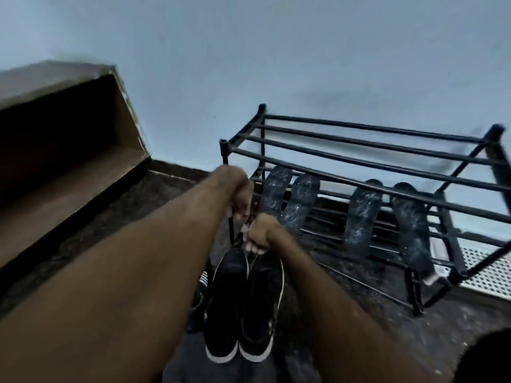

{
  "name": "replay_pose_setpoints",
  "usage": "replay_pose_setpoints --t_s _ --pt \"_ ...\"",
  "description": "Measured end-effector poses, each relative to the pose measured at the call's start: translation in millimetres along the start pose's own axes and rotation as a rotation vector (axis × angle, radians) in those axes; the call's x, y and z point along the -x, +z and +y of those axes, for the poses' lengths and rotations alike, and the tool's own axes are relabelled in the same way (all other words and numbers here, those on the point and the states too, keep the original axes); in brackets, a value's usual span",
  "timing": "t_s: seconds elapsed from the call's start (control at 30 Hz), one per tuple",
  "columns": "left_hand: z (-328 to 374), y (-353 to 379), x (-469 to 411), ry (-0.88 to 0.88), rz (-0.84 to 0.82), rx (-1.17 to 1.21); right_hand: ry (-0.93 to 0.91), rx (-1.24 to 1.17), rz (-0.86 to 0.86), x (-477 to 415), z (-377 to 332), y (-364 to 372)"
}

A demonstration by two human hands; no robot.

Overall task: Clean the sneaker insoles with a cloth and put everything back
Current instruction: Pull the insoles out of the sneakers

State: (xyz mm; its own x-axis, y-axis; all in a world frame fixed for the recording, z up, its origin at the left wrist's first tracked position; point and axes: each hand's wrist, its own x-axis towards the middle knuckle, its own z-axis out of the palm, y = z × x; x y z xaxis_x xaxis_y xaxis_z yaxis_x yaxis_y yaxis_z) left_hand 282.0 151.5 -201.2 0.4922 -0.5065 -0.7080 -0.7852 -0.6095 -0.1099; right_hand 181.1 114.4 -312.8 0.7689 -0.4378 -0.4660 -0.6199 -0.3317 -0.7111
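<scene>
My right hand (260,234) grips a pair of black sneakers (243,302) with white soles by their heel ends. They hang toe-down just in front of the rack's left end. My left hand (240,199) is a little higher, with its fingers curled at the front-left post of the black metal shoe rack (370,158), apparently around it. Several dark, scuffed insoles lean upright against the rack's lower bars: two at the left (287,201) and two at the right (387,217). No cloth is in view.
A brown step (69,175) rises at the left beside the pale blue wall. The floor is dark and speckled. A white-striped shoe (204,281) sits behind the hanging sneakers. A white lattice grate (486,275) lies beyond the rack's right end.
</scene>
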Motion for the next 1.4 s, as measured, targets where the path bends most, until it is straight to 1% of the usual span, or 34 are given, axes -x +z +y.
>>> replay_pose_setpoints --t_s 0.03,0.13,0.23,0.33,0.37,0.43,0.53,0.6,0.7,0.8,0.93,1.07,1.1,1.17,1.27,1.33,1.4 --pt "3 3 3 0.019 0.017 0.029 0.036 -0.074 -0.032 6 11 0" --pt "25 7 24 0.071 0.144 0.129 0.085 -0.273 0.027 25 47 -15" --pt "44 8 47 0.090 0.178 0.165 0.173 -0.431 0.056 40 69 -17" --pt "51 3 60 0.085 0.219 0.149 0.246 -0.569 0.096 40 85 -13" --pt "51 -1 61 0.086 0.222 0.141 0.261 -0.606 0.111 39 86 -12" --pt "50 -12 63 0.096 0.245 0.196 0.280 -0.678 0.163 32 81 -12" --pt "47 -27 50 0.136 0.383 0.283 0.271 -0.810 0.239 17 70 -14" --pt "44 -27 34 0.145 0.442 0.302 0.281 -0.884 0.285 5 66 -14" --pt "36 -6 5 0.078 0.459 0.332 0.349 -0.893 0.327 -3 72 -13" --pt "27 17 -28 -0.017 0.425 0.323 0.406 -0.865 0.353 -10 85 -15" --pt "24 40 -61 -0.093 0.383 0.362 0.399 -0.957 0.347 -13 88 -22" --pt "34 44 -74 -0.123 0.397 0.465 0.386 -0.977 0.367 -17 89 -25" --pt "36 42 -74 -0.134 0.427 0.508 0.385 -0.976 0.398 -15 91 -26" --pt "38 39 -77 -0.177 0.488 0.561 0.385 -0.950 0.522 -9 96 -31" --pt "40 45 -84 -0.200 0.507 0.578 0.369 -0.955 0.718 4 105 -38" --pt "43 55 -90 -0.198 0.494 0.596 0.342 -0.968 0.788 9 110 -40" --pt "45 65 -92 -0.219 0.512 0.615 0.333 -0.983 0.809 9 112 -41"
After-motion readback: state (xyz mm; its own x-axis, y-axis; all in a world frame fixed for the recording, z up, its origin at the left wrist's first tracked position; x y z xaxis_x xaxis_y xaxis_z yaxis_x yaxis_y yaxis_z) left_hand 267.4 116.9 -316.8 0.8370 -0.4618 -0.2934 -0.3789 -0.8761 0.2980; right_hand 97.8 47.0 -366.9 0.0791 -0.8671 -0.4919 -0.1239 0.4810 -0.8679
